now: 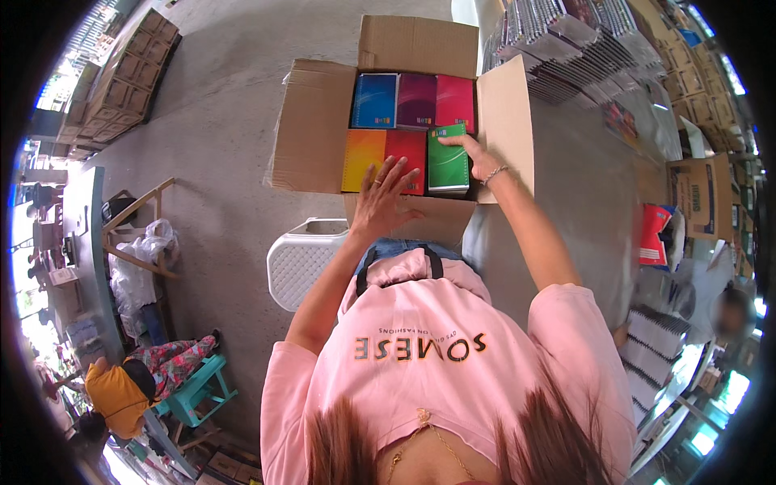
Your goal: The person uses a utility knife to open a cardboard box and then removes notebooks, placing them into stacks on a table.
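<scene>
Gripping the green notebook [449, 170] at the near right of the open cardboard box [314, 125], the right hand [483, 166] laid its thumb on the cover; the left hand [378, 210], spread and grasping nothing, was over the red notebook [407, 145], right of the yellow one [362, 153].

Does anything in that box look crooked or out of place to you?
Only the green notebook stands out: in the open box, its top edge slants and overlaps the pink notebook, while the other visible covers lie in fairly neat rows. The right hand has its thumb on it. I see no obvious damage.
</scene>
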Motion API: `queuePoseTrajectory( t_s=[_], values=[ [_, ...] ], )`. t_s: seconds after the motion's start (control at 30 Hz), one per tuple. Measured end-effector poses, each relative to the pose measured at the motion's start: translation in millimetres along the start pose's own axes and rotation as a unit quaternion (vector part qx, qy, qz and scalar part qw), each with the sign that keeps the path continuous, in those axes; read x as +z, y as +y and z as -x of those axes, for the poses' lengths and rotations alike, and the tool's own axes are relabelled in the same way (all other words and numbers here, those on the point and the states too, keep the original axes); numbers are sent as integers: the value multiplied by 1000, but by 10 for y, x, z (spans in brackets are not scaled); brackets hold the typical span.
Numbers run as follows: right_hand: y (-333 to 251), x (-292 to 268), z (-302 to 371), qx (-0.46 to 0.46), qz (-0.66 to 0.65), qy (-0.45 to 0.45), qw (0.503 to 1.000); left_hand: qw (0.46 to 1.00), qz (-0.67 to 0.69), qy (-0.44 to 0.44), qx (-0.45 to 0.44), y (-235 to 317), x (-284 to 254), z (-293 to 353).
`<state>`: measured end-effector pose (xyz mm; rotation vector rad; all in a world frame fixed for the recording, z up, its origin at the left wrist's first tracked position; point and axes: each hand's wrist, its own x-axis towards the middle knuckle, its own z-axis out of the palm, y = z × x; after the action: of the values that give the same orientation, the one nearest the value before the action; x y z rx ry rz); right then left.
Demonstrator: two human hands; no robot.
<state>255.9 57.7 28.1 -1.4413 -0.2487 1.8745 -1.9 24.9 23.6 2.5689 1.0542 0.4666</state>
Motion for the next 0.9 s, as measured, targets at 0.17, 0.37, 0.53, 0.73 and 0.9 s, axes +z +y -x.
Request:
queuePoseTrajectory(
  t_s=[0.17, 0.37, 0.53, 0.73, 0.9],
  values=[
    [-140, 79, 278, 3, 11, -3, 1000, 1000, 11, -6, -1, 7, -19, -6],
    [-405, 153, 893, -60, -12, -30, 998, 998, 57, -21, 27, -72, -135, -32],
    [-623, 145, 1369, -121, -41, -28, 991, 881, 450, 63, -131, 144, -361, -168],
    [-543, 685, 1523, -94, -31, -44, 994, 639, 749, -59, -161, 657, -677, -522],
    [-131, 979, 1124, -298, 259, 94, 914, 599, 768, -35, -226, 533, -495, -400]
  ],
)
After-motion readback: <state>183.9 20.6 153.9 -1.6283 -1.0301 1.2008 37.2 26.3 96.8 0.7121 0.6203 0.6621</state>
